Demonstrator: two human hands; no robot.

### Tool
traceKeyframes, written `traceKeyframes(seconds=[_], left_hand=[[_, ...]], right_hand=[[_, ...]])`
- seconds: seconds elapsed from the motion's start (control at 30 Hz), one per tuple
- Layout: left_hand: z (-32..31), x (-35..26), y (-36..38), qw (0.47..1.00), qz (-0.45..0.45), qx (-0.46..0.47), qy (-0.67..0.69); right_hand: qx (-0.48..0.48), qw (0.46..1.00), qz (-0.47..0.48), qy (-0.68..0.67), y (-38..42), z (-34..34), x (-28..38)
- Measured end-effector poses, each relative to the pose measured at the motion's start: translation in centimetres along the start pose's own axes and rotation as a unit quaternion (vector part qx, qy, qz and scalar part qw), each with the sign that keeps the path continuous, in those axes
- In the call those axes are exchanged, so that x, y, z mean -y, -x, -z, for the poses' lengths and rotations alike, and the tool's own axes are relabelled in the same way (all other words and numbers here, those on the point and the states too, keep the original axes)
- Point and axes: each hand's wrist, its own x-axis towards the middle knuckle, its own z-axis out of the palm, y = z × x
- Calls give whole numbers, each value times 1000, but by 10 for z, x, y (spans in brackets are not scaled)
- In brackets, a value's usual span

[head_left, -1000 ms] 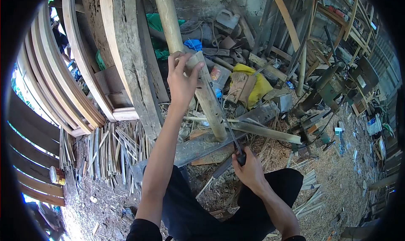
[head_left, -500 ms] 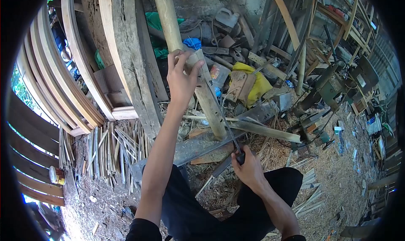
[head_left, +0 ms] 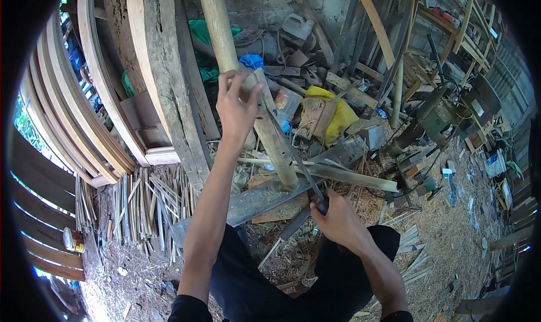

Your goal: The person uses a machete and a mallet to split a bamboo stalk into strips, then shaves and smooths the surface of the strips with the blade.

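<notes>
Wood shavings and loose scraps cover much of the workshop floor, around the seated person's dark trousers. Near the middle of the view, the wood piece lies against a slanting pole. The left hand grasps its upper end, thumb on one side and fingers bent over the other. The right hand has its fingers closed on the dark handle of a long, narrow blade, which slants up toward the wood piece beside the pole. Whether its edge touches the wood, I cannot tell.

Working well here would likely mean pressing the piece firmly to the pole so it cannot roll or slip, keeping the left thumb clear of the blade's path, and moving the tool in a straight line with light, even pressure. Gripping harder at the handle would probably steady it less than a loose wrist.

The wood piece looks pale and squared, with a flat, blunt end; its lower part is hard to tell from the pole, which is rounded and has dark marks.

Beyond the pole are a yellow sack and a white jug; a bundle of sticks and curved frames stand to the left.
</notes>
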Motion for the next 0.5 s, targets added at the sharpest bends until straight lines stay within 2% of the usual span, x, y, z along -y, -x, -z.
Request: traceKeyframes(seconds=[0.07,0.2,0.27,0.37,0.5], left_hand=[[0,2,-4,999,39,-1,-8],[5,8,-7,999,34,-17,-14],[6,8,-7,999,20,-31,-29],[6,11,-9,998,48,-23,-19],[2,14,-8,998,36,-29,-36]], right_hand=[[11,999,33,2,-10,1,1],[47,998,41,17,-29,17,12],[88,995,-20,45,-36,25,24],[85,992,-7,87,-46,29,24],[107,986,-3,126,-50,33,19]])
